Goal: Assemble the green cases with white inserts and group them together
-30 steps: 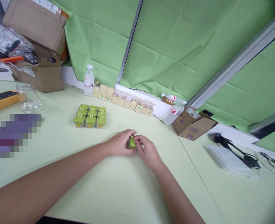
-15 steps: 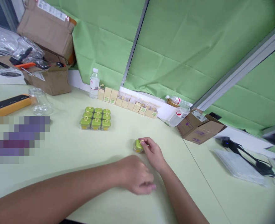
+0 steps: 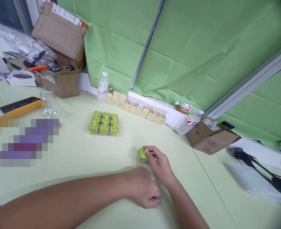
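My right hand pinches the lid of a small clear container with a green lid and a pale loop on top; the container is upright at the table's middle. Just in front of it, my left hand is curled into a fist, apart from the container. Whatever the fist may hold is hidden by its fingers. Farther back on the left, several matching green-lidded containers stand packed together in a square block.
Small beige cartons line the wall beside an upright water bottle. At left are a glass jar, a yellow-black power strip and a filled cardboard box. To the right lie bottles and another cardboard box.
The whole view has shifted, so the table things appear farther right and slightly lower. My left hand's fingers look more tightly curled. My right hand stays on the container.
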`<state>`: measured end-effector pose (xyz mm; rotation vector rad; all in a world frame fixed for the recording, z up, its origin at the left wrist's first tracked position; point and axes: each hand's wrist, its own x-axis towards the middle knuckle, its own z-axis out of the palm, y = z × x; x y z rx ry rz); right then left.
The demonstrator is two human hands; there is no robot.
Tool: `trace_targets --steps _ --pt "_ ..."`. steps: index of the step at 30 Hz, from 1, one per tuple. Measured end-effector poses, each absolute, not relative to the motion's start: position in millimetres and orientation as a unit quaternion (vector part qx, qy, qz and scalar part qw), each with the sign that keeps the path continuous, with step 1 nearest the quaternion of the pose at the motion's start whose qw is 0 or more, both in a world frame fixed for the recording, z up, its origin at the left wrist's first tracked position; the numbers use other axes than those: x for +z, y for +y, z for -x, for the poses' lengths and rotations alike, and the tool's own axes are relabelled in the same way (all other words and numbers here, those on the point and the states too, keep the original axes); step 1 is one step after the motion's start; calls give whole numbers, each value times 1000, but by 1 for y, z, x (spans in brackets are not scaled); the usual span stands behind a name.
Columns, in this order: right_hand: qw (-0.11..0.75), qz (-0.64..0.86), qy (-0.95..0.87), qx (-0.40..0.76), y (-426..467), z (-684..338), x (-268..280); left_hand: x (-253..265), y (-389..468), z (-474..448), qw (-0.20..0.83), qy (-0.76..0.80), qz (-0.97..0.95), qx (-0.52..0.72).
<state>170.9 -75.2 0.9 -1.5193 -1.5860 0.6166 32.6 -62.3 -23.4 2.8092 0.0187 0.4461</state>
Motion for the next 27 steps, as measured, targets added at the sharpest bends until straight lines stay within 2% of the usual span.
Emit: trace_targets --steps 3,8,11,17,22,27 --pt "409 631 -626 206 -71 -194 3 -23 -63 -33 155 1 -976 153" --pt "376 738 -559 47 -59 -265 1 -24 -59 -33 175 14 -974 143" --pt "380 767 -517 0 -52 -295 -7 -23 -56 -31 189 19 -973 131" --pt "379 772 -503 -89 -51 -300 -21 -23 -55 -31 205 37 -966 152" --pt "341 732 -581 -105 -49 -291 -30 -8 -24 -20 104 120 -961 225" --pt "330 717 -602 -118 -46 -292 -34 27 40 19 -32 372 -875 308"
